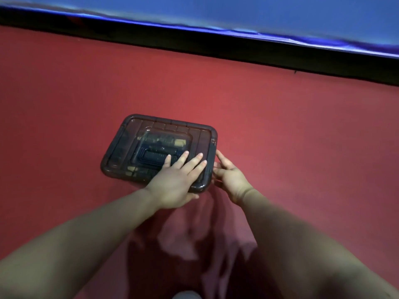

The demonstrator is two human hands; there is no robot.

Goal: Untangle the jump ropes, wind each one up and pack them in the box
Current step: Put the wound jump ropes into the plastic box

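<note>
A dark, see-through plastic box [129,147] with its lid on sits on the red floor. Through the lid I make out wound jump ropes [160,145] with dark cords and pale handle ends. My left hand [177,178] lies flat on the lid's near right part, fingers straight and spread, thumb under the near edge. My right hand [228,175] touches the box's right side at the latch, fingers fairly straight.
Red carpet [280,130] surrounds the box on all sides. A black strip [194,44] and a blue surface [259,11] run across the far side. Something grey [186,295] shows at the bottom edge between my arms.
</note>
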